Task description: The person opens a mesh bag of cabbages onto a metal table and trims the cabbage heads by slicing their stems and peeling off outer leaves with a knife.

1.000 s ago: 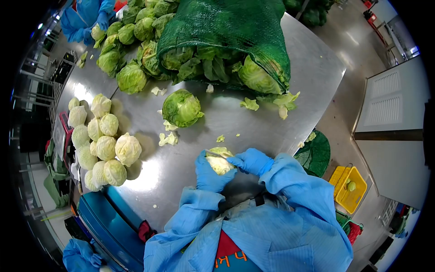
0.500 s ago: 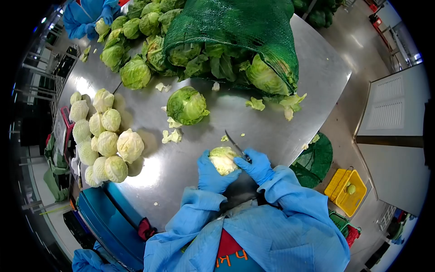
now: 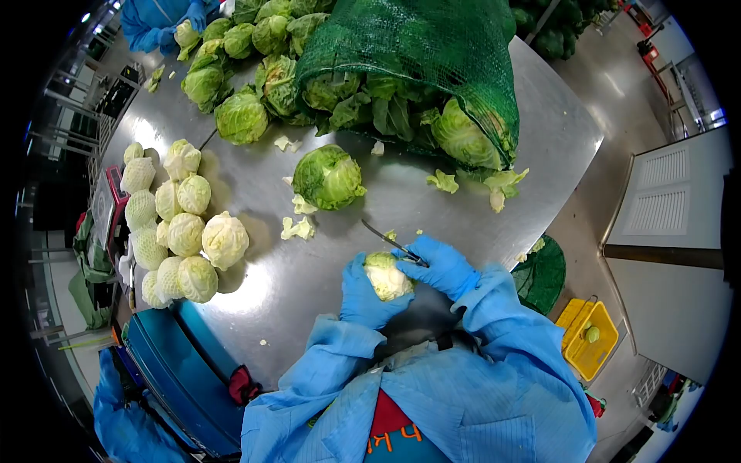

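A small pale cabbage (image 3: 387, 276) rests in my left hand (image 3: 365, 295), whose blue-gloved fingers wrap round its left and lower sides. My right hand (image 3: 438, 267), also gloved in blue, grips a knife (image 3: 384, 236) with a curved dark blade that points up and left over the table. The fingertips of my right hand are at the cabbage's right side. Just beyond my hands a larger green cabbage (image 3: 328, 177) sits on the metal table (image 3: 309, 339), with loose leaf pieces (image 3: 298, 228) beside it.
Pale cabbages (image 3: 186, 234), some in white foam nets, stand in rows at left. A green mesh sack (image 3: 417, 54) spills cabbages at the back. A co-worker's gloved hands (image 3: 185, 19) are at the top left. A yellow basket (image 3: 593, 339) is on the floor at right.
The knife has swung left, its blade now lying flatter above the cabbage. My right hand has lifted slightly. The cabbage has turned a little in my left hand, and the view has shifted.
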Demonstrator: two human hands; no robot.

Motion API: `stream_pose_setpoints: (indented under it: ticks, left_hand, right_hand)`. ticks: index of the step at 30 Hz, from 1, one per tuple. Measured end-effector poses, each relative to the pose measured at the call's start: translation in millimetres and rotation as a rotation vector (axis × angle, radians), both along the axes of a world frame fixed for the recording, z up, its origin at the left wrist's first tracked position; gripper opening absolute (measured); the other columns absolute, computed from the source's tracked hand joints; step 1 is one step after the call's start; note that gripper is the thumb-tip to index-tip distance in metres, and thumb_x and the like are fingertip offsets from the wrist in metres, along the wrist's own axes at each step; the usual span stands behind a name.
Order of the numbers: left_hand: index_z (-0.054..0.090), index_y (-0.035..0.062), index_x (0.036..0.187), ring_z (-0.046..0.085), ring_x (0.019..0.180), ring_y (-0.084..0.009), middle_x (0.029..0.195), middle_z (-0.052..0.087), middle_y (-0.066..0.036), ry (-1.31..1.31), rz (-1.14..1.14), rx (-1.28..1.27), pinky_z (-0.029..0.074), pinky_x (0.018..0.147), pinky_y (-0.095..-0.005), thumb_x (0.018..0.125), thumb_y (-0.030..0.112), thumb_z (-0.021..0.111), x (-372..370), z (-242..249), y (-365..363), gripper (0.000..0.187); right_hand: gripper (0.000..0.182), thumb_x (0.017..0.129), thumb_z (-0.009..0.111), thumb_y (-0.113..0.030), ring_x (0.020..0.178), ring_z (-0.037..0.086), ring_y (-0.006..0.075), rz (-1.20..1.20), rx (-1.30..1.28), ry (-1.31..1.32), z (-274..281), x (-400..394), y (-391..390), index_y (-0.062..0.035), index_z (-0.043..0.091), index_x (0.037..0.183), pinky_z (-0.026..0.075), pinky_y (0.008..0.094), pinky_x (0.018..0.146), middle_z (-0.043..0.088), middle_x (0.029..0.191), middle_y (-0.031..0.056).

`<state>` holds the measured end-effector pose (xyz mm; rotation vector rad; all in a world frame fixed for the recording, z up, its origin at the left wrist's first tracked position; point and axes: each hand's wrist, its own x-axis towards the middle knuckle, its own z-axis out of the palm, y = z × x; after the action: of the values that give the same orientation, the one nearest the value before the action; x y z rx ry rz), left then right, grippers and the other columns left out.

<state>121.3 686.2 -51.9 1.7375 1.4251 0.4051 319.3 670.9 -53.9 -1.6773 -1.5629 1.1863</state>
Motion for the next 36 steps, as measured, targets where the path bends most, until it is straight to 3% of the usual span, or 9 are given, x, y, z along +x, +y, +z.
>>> stream_pose_setpoints:
  ticks: [2,8,11,12,15,20,23,29,36]
  left_hand:
    - [0.031,-0.0028,0.135,0.048,0.114,-0.0387,0.127,0.041,-0.023,-0.031,-0.021,0.007,0.042,0.097,-0.0468,0.049,0.044,0.089,-5,-14,-2,0.114]
    - [0.026,-0.0001,0.137,0.046,0.119,-0.0295,0.127,0.043,-0.017,-0.387,-0.145,-0.091,0.041,0.100,-0.0418,0.051,0.031,0.092,-34,-20,6,0.113]
    - [0.020,0.0008,0.140,0.046,0.121,-0.0271,0.130,0.043,-0.016,-0.629,-0.107,-0.225,0.040,0.102,-0.0401,0.055,0.026,0.091,-44,-19,2,0.115]
    - [0.018,0.0010,0.142,0.046,0.122,-0.0268,0.132,0.042,-0.016,-0.733,-0.071,-0.296,0.040,0.103,-0.0396,0.056,0.025,0.091,-46,-21,0,0.115]
    - [0.015,0.0020,0.144,0.044,0.125,-0.0269,0.135,0.041,-0.015,-0.779,-0.016,-0.453,0.038,0.106,-0.0402,0.055,0.028,0.091,-53,-22,9,0.120]
    - [0.016,0.0013,0.144,0.043,0.126,-0.0270,0.137,0.040,-0.016,-0.641,-0.123,-0.398,0.036,0.106,-0.0402,0.055,0.029,0.091,-59,-18,20,0.120]
    - [0.017,0.0006,0.144,0.043,0.127,-0.0263,0.138,0.040,-0.016,-0.612,-0.158,-0.403,0.035,0.107,-0.0397,0.056,0.028,0.090,-60,-16,23,0.118]
    - [0.018,-0.0006,0.143,0.043,0.126,-0.0258,0.137,0.040,-0.015,-0.678,-0.172,-0.436,0.035,0.107,-0.0397,0.057,0.028,0.089,-61,-26,23,0.115]
    - [0.018,-0.0013,0.143,0.043,0.126,-0.0257,0.137,0.040,-0.015,-0.746,-0.094,-0.474,0.035,0.107,-0.0394,0.057,0.030,0.089,-51,-16,25,0.116]
  right_hand:
    - [0.036,0.085,0.068,-0.036,0.075,0.062,0.0250,-0.012,0.108,0.044,-4,-1,-5,-0.0116,0.065,0.112,0.050,0.0338,0.069,0.062,0.086,0.0085]
    - [0.036,0.084,0.068,-0.038,0.076,0.065,0.0274,-0.337,0.167,-0.578,-35,13,-1,-0.0112,0.061,0.106,0.051,0.0407,0.062,0.064,0.087,0.0073]
    - [0.035,0.085,0.067,-0.039,0.074,0.065,0.0264,-0.445,0.178,-0.565,-20,19,-2,-0.0115,0.061,0.105,0.051,0.0398,0.062,0.064,0.084,0.0071]
    - [0.032,0.086,0.064,-0.042,0.073,0.064,0.0279,-0.415,0.255,-0.323,-16,20,-6,-0.0122,0.064,0.096,0.051,0.0400,0.062,0.063,0.080,0.0078]
    - [0.030,0.085,0.065,-0.039,0.070,0.062,0.0310,0.101,0.192,-0.109,0,14,-10,-0.0094,0.063,0.088,0.050,0.0396,0.063,0.060,0.077,0.0092]
    - [0.041,0.087,0.059,-0.049,0.067,0.059,0.0339,0.317,0.179,-0.108,-8,-8,0,-0.0107,0.065,0.076,0.049,0.0412,0.062,0.062,0.073,0.0114]
    - [0.042,0.087,0.058,-0.051,0.066,0.059,0.0350,0.359,0.150,0.060,-20,-10,3,-0.0110,0.066,0.076,0.048,0.0415,0.061,0.063,0.073,0.0119]
    - [0.049,0.087,0.055,-0.056,0.064,0.059,0.0358,0.436,0.077,-0.043,-28,-13,13,-0.0106,0.067,0.074,0.049,0.0423,0.061,0.064,0.071,0.0125]
    - [0.052,0.088,0.054,-0.056,0.064,0.061,0.0340,0.257,0.014,-0.226,-10,-33,14,-0.0079,0.067,0.073,0.049,0.0409,0.061,0.064,0.071,0.0139]
